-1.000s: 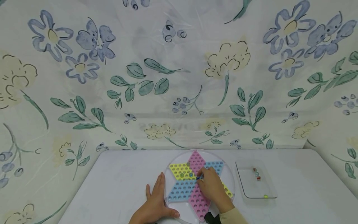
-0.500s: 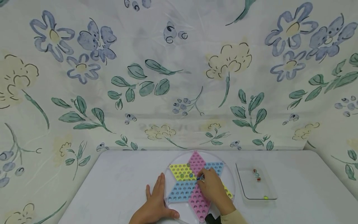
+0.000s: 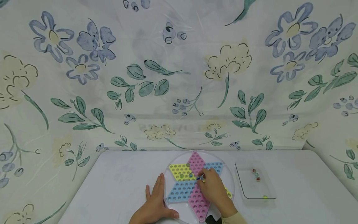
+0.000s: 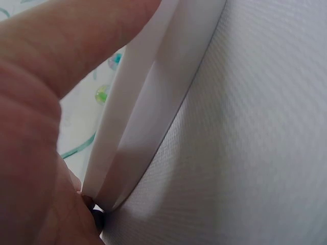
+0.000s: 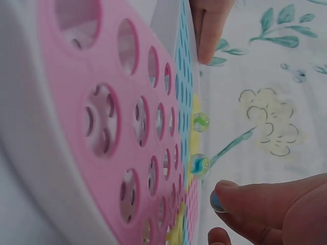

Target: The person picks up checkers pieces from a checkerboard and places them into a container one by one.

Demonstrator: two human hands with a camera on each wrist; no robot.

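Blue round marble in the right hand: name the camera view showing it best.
The right wrist view: the blue round marble appears largest there, though the right hand pinching it covers part. The head view shows only a small blue bit; the left wrist view, none I can make out.

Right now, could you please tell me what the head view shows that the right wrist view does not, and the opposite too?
Only the head view: the clear box with a few marbles in it, and the pale right sleeve.

Only the right wrist view: a pale layer with openings, seen through the holes of the pink part.

Both: the board, a green marble and a blue-green marble on it, the right hand pinching a blue marble, at least part of the left hand, and the flowered cloth.
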